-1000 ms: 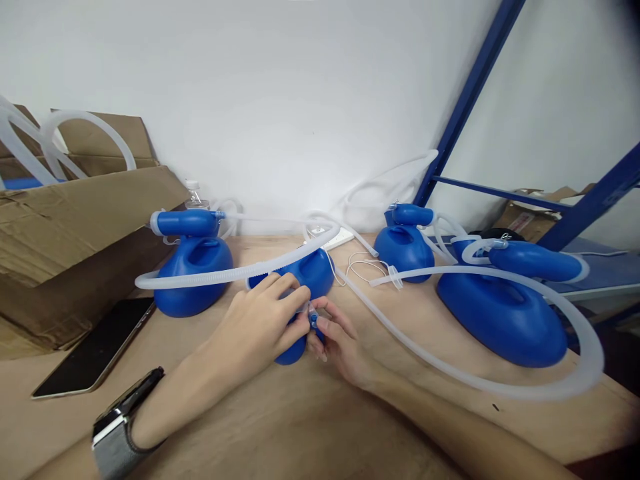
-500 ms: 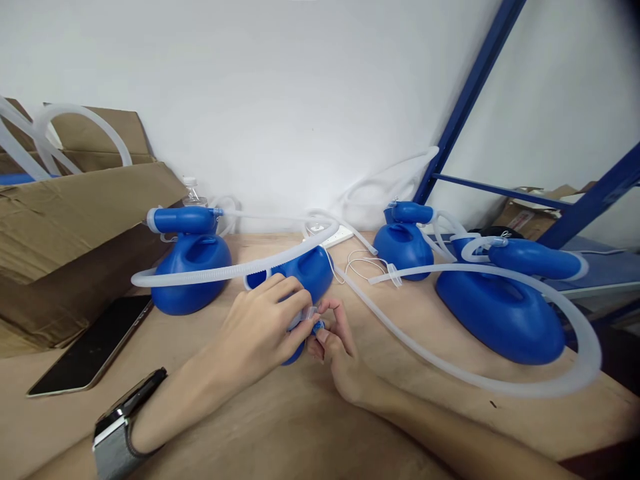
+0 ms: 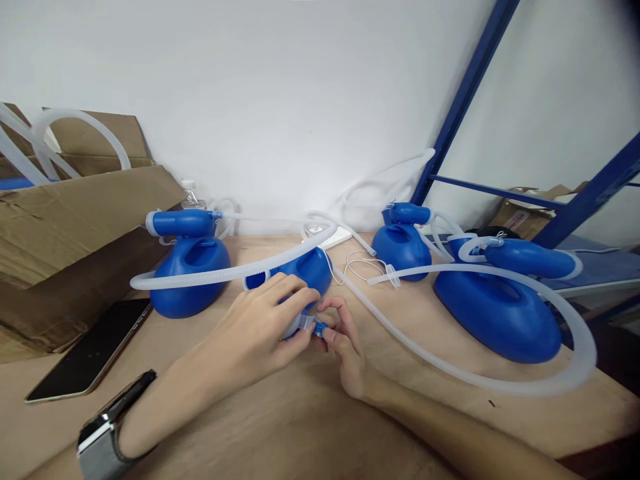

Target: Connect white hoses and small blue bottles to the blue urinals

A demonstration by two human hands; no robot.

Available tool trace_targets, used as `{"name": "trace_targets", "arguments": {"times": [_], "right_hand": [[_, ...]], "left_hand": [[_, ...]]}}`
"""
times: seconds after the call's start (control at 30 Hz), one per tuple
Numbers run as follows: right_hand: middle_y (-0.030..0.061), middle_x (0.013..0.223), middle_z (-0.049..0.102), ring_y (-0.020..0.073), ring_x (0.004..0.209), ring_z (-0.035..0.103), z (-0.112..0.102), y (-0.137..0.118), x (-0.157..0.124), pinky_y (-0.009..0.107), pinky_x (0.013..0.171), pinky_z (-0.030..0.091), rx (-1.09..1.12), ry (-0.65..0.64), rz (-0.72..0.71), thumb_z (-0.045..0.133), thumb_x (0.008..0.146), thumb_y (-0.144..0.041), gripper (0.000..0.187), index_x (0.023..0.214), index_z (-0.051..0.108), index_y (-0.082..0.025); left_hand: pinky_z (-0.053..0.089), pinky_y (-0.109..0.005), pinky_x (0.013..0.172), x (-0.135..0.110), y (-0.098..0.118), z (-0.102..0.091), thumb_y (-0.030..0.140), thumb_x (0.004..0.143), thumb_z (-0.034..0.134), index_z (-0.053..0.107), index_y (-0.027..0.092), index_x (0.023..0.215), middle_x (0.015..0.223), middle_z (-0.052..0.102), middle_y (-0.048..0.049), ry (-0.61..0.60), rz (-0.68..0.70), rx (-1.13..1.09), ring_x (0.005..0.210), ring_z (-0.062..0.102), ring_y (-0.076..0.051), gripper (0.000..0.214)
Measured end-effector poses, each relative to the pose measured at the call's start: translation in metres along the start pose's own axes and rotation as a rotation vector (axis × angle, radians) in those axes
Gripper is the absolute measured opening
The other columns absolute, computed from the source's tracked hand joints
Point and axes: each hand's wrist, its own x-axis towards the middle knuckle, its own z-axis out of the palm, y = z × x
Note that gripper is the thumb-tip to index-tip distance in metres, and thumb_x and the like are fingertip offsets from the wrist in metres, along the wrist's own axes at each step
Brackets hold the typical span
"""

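1. While the left hand [image 3: 260,327] curls closed over the near end of the middle blue container [image 3: 313,270], its fingertips grip a whitish fitting there, and the right hand [image 3: 345,343] pinches a small blue cap [image 3: 319,327] between thumb and fingertips right against that fitting.
2. That container lies on the desk [image 3: 300,427] near its middle, largely hidden under the left hand, with a ribbed hose [image 3: 215,273] running from its far end off to the left.
3. Left of the hands, another blue container [image 3: 187,283] stands upright, the ribbed hose passing across its front. A dark tablet [image 3: 85,353] lies flat between it and the near edge, just beside a cardboard box [image 3: 75,227] that closes off the left side.
4. Right of the hands, a smooth clear tube [image 3: 425,360] crosses the wood close to the right wrist and loops wide out to the desk's right edge, around a large blue container [image 3: 495,313]. A smaller blue container [image 3: 400,247] stands behind it, near the wall.
5. Bare wood lies open between the forearms and in front of them, down to the near edge.
6. A blue shelf frame [image 3: 465,93] rises slanting at the right rear corner.
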Motion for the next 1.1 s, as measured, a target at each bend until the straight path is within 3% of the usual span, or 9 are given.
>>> {"name": "trace_targets", "arguments": {"times": [0.13,0.4,0.57,0.7,0.8,0.97,1.1], "right_hand": [[-0.0067,0.071,0.049,0.0129,0.063,0.041,-0.003,0.001,0.004,0.028,0.063,0.031,0.061,0.064,0.007,0.059,0.099,-0.044,0.024,0.111,0.047,-0.027],[-0.0062,0.070,0.050,0.0114,0.060,0.042,-0.003,0.000,0.005,0.027,0.059,0.031,0.003,0.101,0.092,0.063,0.098,-0.059,0.036,0.106,0.054,-0.025],[-0.0056,0.069,0.047,0.0108,0.059,0.040,-0.006,0.006,0.011,0.027,0.057,0.030,0.048,0.201,0.071,0.064,0.094,-0.064,0.041,0.097,0.057,-0.023],[-0.0076,0.059,0.039,0.0117,0.055,0.034,-0.009,0.008,0.016,0.027,0.055,0.025,0.076,0.160,0.058,0.061,0.094,-0.066,0.043,0.097,0.057,-0.023],[-0.0075,0.063,0.040,0.0107,0.055,0.033,-0.011,0.006,0.016,0.025,0.054,0.025,0.060,0.157,0.093,0.069,0.090,-0.063,0.042,0.100,0.057,-0.024],[-0.0080,0.066,0.040,0.0071,0.051,0.023,-0.011,0.002,0.015,0.022,0.047,0.019,0.034,0.176,0.225,0.074,0.086,-0.066,0.047,0.092,0.054,-0.024],[-0.0086,0.063,0.040,0.0067,0.050,0.020,-0.011,-0.002,0.018,0.021,0.046,0.019,0.022,0.157,0.199,0.073,0.089,-0.064,0.046,0.087,0.053,-0.023]], "left_hand": [[0.057,-0.037,0.083,0.000,0.000,-0.012,0.021,0.102,0.055,0.066,0.022,0.130,0.127,0.069,-0.0101,-0.121,0.031,-0.017,0.107,0.069,-0.025,0.031],[0.059,-0.045,0.099,-0.003,-0.010,-0.017,0.028,0.102,0.062,0.067,0.021,0.134,0.140,0.063,-0.0135,-0.347,0.044,-0.051,0.120,0.068,-0.029,0.033],[0.058,-0.045,0.103,-0.001,-0.011,-0.021,0.032,0.097,0.070,0.057,0.020,0.150,0.147,0.062,-0.0155,-0.295,-0.022,-0.027,0.127,0.066,-0.032,0.056],[0.058,-0.043,0.102,-0.001,-0.020,-0.025,0.037,0.094,0.074,0.061,0.016,0.145,0.142,0.067,-0.0144,-0.229,-0.110,-0.074,0.120,0.071,-0.030,0.056],[0.060,-0.041,0.099,-0.001,-0.022,-0.022,0.046,0.092,0.076,0.068,0.017,0.139,0.135,0.073,-0.0132,-0.201,-0.118,-0.126,0.114,0.074,-0.030,0.055],[0.064,-0.049,0.087,-0.006,-0.006,-0.005,0.050,0.102,0.060,0.070,0.010,0.133,0.133,0.073,-0.0216,-0.198,-0.100,0.090,0.108,0.076,-0.038,0.051],[0.064,-0.045,0.087,-0.016,0.002,0.006,0.048,0.108,0.048,0.066,0.007,0.133,0.132,0.072,-0.0266,-0.106,-0.025,0.239,0.111,0.076,-0.037,0.052]]}}
